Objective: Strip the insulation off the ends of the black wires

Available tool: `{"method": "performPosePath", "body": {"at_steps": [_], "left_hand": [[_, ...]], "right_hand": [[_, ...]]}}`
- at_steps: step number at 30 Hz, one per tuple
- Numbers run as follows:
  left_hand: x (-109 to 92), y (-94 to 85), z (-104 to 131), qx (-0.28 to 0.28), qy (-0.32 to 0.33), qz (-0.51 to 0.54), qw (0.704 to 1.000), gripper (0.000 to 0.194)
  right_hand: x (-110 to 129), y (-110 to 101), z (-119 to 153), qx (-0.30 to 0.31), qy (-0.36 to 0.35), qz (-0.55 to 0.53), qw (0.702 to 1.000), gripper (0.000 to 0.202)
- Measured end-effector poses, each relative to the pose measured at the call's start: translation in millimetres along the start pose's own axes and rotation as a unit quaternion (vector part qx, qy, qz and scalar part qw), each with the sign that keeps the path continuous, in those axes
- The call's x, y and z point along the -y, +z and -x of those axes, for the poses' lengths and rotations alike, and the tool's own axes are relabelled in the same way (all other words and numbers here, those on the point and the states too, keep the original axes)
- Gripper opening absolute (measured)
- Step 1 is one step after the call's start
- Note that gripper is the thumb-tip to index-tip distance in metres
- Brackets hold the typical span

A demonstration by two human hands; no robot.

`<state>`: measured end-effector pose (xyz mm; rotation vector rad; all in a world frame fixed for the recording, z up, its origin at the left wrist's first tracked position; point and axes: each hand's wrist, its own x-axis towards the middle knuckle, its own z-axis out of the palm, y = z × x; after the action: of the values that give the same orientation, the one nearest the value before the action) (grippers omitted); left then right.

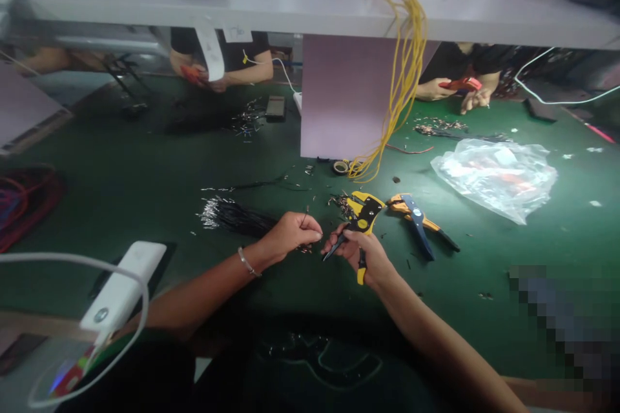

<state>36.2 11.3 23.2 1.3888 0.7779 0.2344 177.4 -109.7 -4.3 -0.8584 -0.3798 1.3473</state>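
Observation:
My right hand [368, 251] is wrapped around the handles of a yellow-and-black wire stripper [365, 214], its head pointing away from me. To its left, my left hand [295, 233] pinches a thin dark wire [307, 210], a short piece of which shows above the fingers. The two hands are close together but apart. Beside my left hand lies a bundle of black wires [237, 214] with bright, silvery ends facing left. A small heap of metal bits [343, 205] lies just behind the stripper. Right of it rests a second wire stripper [417, 219], orange and dark blue.
Yellow wires [404, 64] hang from the white shelf [290, 10] down to the green table [194, 155]. A clear plastic bag [498, 174] lies right, a white power bank [123, 284] with a cable left. Across the table, co-workers' hands hold red tools [460, 84].

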Motion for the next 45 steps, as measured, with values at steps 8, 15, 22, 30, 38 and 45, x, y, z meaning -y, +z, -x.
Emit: {"method": "performPosePath", "body": {"at_steps": [8, 15, 22, 30, 38, 45], "left_hand": [[-18, -23.1, -1, -0.097, 0.051, 0.012, 0.994, 0.009], [-23, -35.2, -2, -0.119, 0.093, -0.022, 0.988, 0.008], [-19, -37.7, -1, -0.109, 0.120, -0.086, 0.983, 0.007], [-21, -33.2, 2, -0.127, 0.121, -0.108, 0.979, 0.006], [-30, -12.6, 18, -0.195, 0.132, -0.154, 0.960, 0.007], [-24, -1.7, 19, -0.244, 0.134, -0.175, 0.944, 0.009]], "right_hand": [[8, 2, 7, 0.007, 0.000, 0.021, 1.000, 0.007], [3, 2, 19, 0.025, 0.035, 0.136, 0.990, 0.012], [-1, -3, 24, 0.049, 0.023, 0.208, 0.977, 0.012], [-4, -1, 22, 0.060, 0.033, 0.206, 0.976, 0.011], [-4, 11, 20, 0.029, 0.002, 0.224, 0.974, 0.010], [-3, 14, 21, -0.012, -0.048, 0.236, 0.971, 0.012]]}}
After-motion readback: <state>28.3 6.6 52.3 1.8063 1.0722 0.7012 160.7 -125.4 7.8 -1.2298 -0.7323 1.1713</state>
